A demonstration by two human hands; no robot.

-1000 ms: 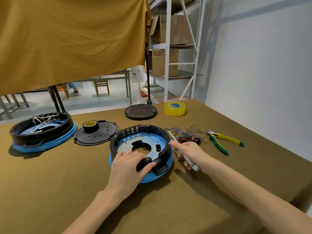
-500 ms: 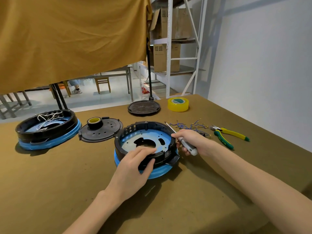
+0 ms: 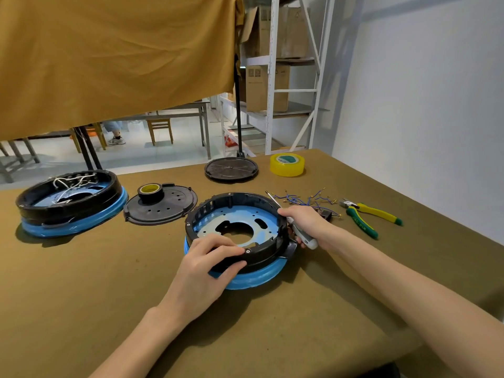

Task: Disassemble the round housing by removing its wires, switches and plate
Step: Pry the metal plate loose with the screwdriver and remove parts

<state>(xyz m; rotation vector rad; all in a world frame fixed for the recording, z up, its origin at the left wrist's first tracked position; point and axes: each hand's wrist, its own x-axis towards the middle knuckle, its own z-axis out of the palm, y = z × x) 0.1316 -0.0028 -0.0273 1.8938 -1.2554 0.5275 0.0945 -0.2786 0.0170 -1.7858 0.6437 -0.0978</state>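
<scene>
On the table's middle sits the housing [image 3: 236,236], hard and light. Left hand [image 3: 207,271] grips its near rim, a good spot. Right hand [image 3: 308,225] holds a screwdriver [image 3: 297,230] beside it.

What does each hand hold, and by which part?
Left hand grips the round housing by its near rim; right hand holds the screwdriver by its handle.
</scene>
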